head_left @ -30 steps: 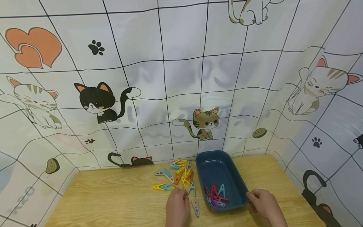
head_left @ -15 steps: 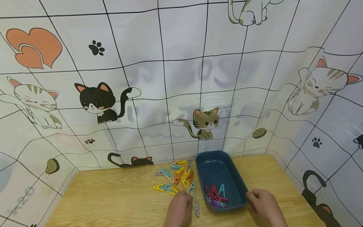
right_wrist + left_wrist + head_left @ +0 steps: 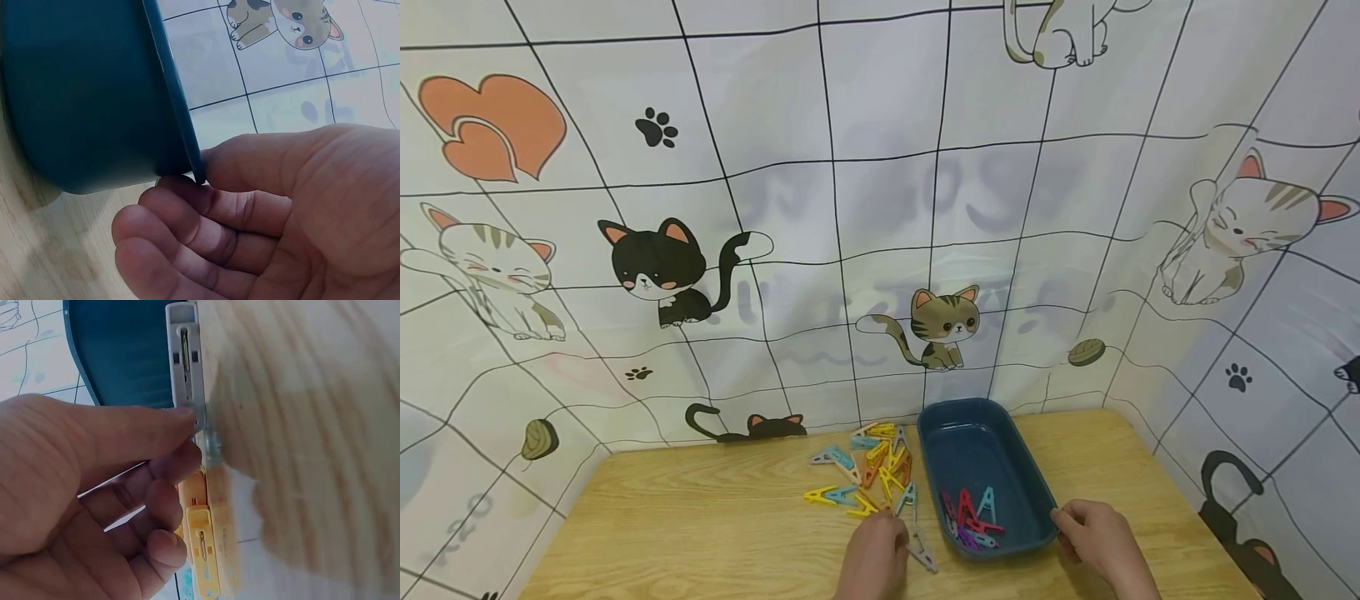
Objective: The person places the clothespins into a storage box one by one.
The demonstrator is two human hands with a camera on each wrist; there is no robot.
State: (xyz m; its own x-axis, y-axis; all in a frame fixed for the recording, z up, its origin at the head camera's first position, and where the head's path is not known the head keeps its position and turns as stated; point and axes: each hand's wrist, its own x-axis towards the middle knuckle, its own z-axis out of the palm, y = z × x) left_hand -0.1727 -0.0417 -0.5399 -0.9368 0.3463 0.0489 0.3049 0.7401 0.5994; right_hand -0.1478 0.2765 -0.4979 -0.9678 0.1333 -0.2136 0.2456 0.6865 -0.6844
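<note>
My left hand [image 3: 874, 552] pinches the end of a grey clothespin [image 3: 185, 359] between thumb and forefinger; in the head view this clothespin lies close to the wood tabletop, left of a blue basin [image 3: 981, 454]. The other left fingers curl loosely. On the basin's right side, my right hand [image 3: 1101, 537] grips the rim [image 3: 181, 119], thumb outside and forefinger under the lip. Red clothespins [image 3: 966, 507], along with purple and light blue ones, lie in the near end of the basin. Just beyond my left hand is a pile of yellow clothespins [image 3: 887, 479], mixed with orange, blue and grey ones.
The wooden table [image 3: 700, 525] backs onto a white cat-print curtain [image 3: 790, 200] that also runs along both sides. A yellow and a blue clothespin [image 3: 841, 496] lie at the pile's left edge.
My left hand has shifted slightly to the right and taken hold of the grey clothespin, which has turned a little. The right hand and the basin have stayed put.
</note>
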